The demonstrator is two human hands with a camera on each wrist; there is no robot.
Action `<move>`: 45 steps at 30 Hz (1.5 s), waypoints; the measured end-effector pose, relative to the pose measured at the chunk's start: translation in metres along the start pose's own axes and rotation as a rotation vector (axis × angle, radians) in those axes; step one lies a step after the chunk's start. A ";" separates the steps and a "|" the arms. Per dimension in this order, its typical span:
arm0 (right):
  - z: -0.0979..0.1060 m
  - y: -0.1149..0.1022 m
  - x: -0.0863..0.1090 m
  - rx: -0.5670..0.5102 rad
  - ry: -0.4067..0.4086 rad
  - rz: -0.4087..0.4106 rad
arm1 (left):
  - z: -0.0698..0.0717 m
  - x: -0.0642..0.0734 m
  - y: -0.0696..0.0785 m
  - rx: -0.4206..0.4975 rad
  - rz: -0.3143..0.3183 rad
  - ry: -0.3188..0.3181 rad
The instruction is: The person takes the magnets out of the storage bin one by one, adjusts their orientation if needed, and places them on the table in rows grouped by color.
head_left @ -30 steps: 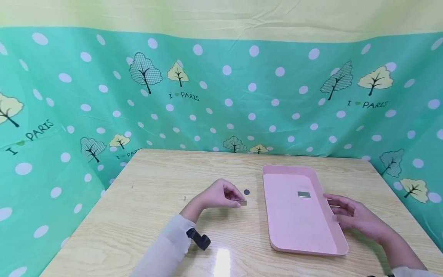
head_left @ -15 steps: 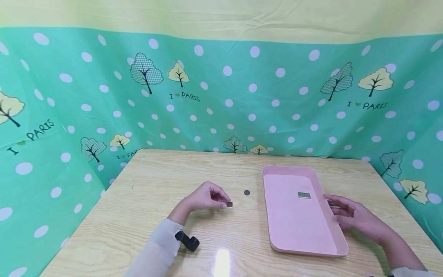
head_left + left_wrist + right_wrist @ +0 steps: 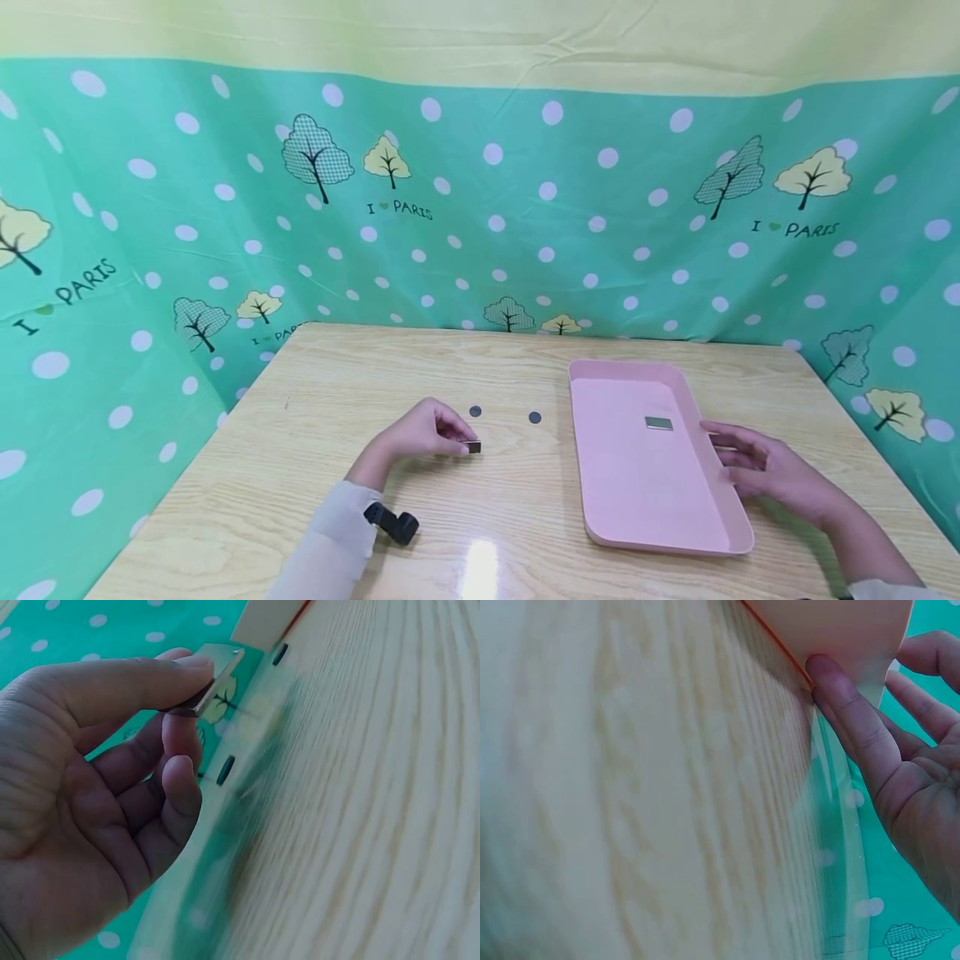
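Note:
My left hand (image 3: 420, 433) pinches a small flat rectangular metal piece (image 3: 208, 691) between thumb and fingertips, holding it above the table. Its faces look shiny and its lower end dark; its exact kind cannot be told. Two dark round discs (image 3: 476, 411) lie on the wood just beyond that hand, apart from each other. On the right, a shallow pink tray (image 3: 645, 500) has a shiny rectangular plate (image 3: 658, 423) lying in it. The right hand (image 3: 772, 471) rests against the tray's right wall, with the thumb (image 3: 840, 690) on the outer side and the fingers extended toward the rim.
The light wooden table (image 3: 352, 358) carries everything. A green and yellow patterned cloth (image 3: 450, 167) hangs behind it and at both sides. A black strap with a camera (image 3: 393, 525) sits on the left wrist.
My left hand has moved left with the metal piece, away from the tray. The disc behind it has come into view. Right hand and tray have stayed put.

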State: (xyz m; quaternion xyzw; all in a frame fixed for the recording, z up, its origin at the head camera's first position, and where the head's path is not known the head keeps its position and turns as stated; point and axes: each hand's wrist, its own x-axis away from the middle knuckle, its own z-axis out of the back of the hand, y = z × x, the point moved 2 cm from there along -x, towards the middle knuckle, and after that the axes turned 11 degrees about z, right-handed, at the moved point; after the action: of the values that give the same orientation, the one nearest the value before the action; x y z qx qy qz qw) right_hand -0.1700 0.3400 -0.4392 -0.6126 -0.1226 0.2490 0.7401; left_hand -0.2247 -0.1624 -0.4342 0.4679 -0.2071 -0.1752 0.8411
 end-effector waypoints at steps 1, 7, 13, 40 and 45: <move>0.000 0.000 0.000 0.001 0.001 0.000 | 0.000 0.000 -0.001 -0.004 0.009 0.001; 0.000 -0.001 0.000 -0.005 -0.003 -0.010 | -0.003 -0.001 -0.007 -0.055 0.015 -0.012; 0.000 -0.002 0.000 -0.007 -0.009 -0.026 | -0.004 -0.003 -0.006 -0.106 0.026 -0.004; 0.001 0.001 0.000 -0.006 -0.004 0.010 | 0.005 0.002 -0.007 -0.327 -0.030 0.076; 0.002 0.001 0.000 0.002 0.001 -0.002 | 0.008 0.004 -0.009 -0.329 -0.022 0.084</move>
State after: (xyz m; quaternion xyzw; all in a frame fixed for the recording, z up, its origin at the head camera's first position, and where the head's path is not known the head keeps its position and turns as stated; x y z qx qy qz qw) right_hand -0.1711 0.3416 -0.4403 -0.6117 -0.1226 0.2480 0.7412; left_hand -0.2263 -0.1751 -0.4375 0.3329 -0.1352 -0.1965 0.9123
